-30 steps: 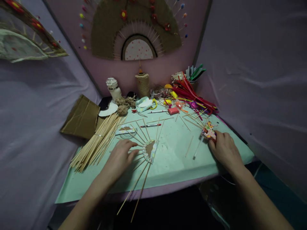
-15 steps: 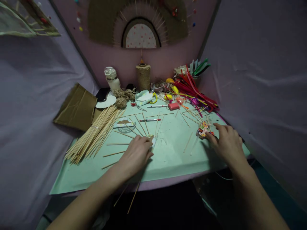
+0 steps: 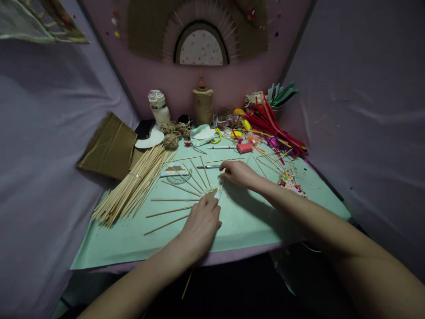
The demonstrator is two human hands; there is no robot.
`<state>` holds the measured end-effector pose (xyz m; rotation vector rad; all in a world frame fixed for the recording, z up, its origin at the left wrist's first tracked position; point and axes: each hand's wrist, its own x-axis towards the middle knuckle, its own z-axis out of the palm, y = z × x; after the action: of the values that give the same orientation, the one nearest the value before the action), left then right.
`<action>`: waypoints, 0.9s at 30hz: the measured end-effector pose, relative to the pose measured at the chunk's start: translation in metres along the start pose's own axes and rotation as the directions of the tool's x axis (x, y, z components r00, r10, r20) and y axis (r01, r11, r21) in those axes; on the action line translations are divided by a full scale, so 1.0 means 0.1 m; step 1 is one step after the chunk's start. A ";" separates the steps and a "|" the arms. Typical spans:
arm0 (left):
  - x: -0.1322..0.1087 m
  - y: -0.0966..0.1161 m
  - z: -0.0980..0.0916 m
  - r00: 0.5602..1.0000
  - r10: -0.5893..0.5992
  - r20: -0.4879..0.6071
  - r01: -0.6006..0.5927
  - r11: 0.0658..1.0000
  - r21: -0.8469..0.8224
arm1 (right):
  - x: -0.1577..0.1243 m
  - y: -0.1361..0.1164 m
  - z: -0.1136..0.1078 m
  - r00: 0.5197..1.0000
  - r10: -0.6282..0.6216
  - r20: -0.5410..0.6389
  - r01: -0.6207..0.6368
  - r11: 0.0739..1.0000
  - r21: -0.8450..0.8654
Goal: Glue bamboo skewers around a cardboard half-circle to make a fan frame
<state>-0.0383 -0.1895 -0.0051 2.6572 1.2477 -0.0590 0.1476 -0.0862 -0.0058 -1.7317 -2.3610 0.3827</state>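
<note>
A small cardboard half-disc (image 3: pixel 210 193) with thin wooden sticks (image 3: pixel 179 188) fanning out from it lies on the pale green sheet (image 3: pixel 252 221). My left hand (image 3: pixel 201 227) rests palm down on its near side, with its fingers flat and the fingertips at the disc. My right hand (image 3: pixel 239 173) reaches across from the right. Its fingertips are pinched on one stick (image 3: pixel 220 182) at the disc's upper right edge. A colourful patterned piece (image 3: pixel 292 183) lies loose on the sheet beside my right forearm.
A thick bundle of sticks (image 3: pixel 133 188) lies at the left, beside brown cardboard (image 3: pixel 108 146). At the back stand a white bottle (image 3: pixel 158 108), a twine spool (image 3: pixel 203 106), twine balls (image 3: pixel 170 141) and red pipe cleaners (image 3: pixel 275 128). A pen (image 3: pixel 209 167) and a red eraser (image 3: pixel 244 148) lie mid-table. Purple cloth walls close in on both sides.
My right hand let go of the patterned piece and moved left to the stick fan. My left hand slid from the fan's left side to its near edge.
</note>
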 end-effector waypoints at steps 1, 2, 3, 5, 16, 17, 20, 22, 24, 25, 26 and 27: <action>0.00 0.00 0.00 1.000 0.002 0.001 -0.002 1.000 -0.009 | 0.02 0.00 0.04 1.000 0.008 0.002 -0.008 1.000 -0.008; 0.00 0.00 -0.01 1.000 0.003 0.006 -0.003 1.000 -0.018 | 0.04 -0.01 0.07 1.000 0.015 0.005 -0.015 1.000 -0.016; 0.01 -0.01 -0.02 1.000 0.002 0.012 -0.002 1.000 -0.025 | 0.04 -0.02 0.09 1.000 0.021 0.009 -0.021 0.999 -0.026; 0.01 -0.01 -0.04 1.000 0.002 0.024 -0.002 0.999 -0.033 | 0.04 -0.05 0.12 0.999 0.033 0.017 -0.032 0.998 -0.047; 0.00 -0.07 0.03 0.999 0.019 -0.049 -0.022 0.998 -0.052 | 0.01 -0.19 0.17 0.998 0.052 0.023 -0.049 0.992 -0.118; 0.00 -0.07 0.03 0.999 0.020 -0.050 -0.022 0.999 -0.048 | 0.00 -0.19 0.17 0.998 0.051 0.020 -0.048 0.992 -0.118; 0.00 -0.07 0.00 0.999 0.017 -0.030 -0.018 0.999 -0.039 | 0.00 -0.18 0.19 0.998 0.051 0.021 -0.048 0.992 -0.117; 0.00 -0.06 -0.02 1.000 0.013 -0.011 -0.014 0.999 -0.041 | 0.00 -0.18 0.19 0.998 0.049 0.025 -0.046 0.992 -0.114; 0.00 -0.05 -0.04 1.000 0.006 0.002 -0.006 0.999 -0.050 | -0.01 -0.17 0.19 0.999 0.046 0.029 -0.042 0.993 -0.109; -0.01 -0.05 -0.05 1.000 0.004 0.003 -0.004 0.998 -0.056 | -0.01 -0.17 0.19 0.999 0.045 0.031 -0.041 0.993 -0.107; -0.01 -0.05 -0.05 1.000 0.005 0.003 -0.004 0.998 -0.062 | -0.01 -0.17 0.19 0.999 0.043 0.031 -0.040 0.994 -0.105; -0.01 -0.05 -0.04 1.000 0.007 0.000 -0.007 0.998 -0.066 | -0.01 -0.18 0.19 0.999 0.042 0.031 -0.038 0.994 -0.103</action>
<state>-0.0431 -0.1860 -0.0017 2.6055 1.2187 -0.0161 0.1261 -0.0939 -0.0186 -1.8339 -2.4117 0.3028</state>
